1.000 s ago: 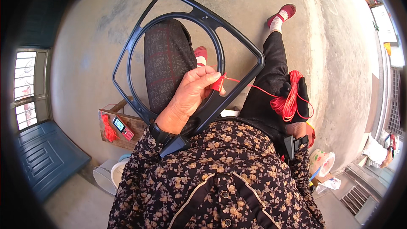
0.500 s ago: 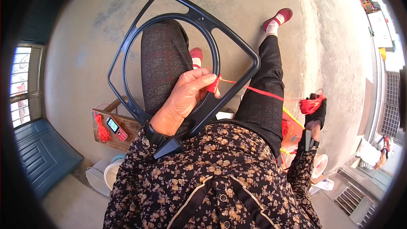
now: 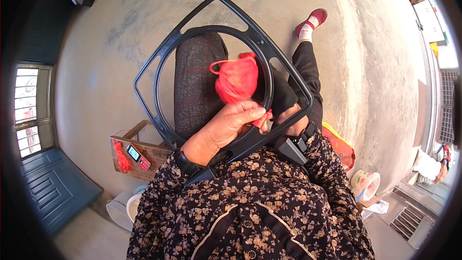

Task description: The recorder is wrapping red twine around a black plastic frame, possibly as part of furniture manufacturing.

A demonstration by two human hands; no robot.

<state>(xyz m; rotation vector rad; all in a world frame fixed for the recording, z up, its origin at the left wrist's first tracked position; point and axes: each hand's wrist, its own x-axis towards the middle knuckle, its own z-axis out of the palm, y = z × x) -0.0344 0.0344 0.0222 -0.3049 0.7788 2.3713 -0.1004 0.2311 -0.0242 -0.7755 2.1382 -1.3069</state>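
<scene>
Concrete floor (image 3: 120, 58), wooden crate (image 3: 144, 156) w/ phone (image 3: 137, 156), tape roll (image 3: 365, 184) on floor

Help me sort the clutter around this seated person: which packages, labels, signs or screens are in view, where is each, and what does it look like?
Phone: small red bar handset with a lit screen, lying on the wooden stool at the person's left.
Roll: round, pale printed wrapper, on the floor at the right.
Paper: flat white printed sheet or packet beside the roll.
Bag: red and yellow, beside the right elbow.
</scene>
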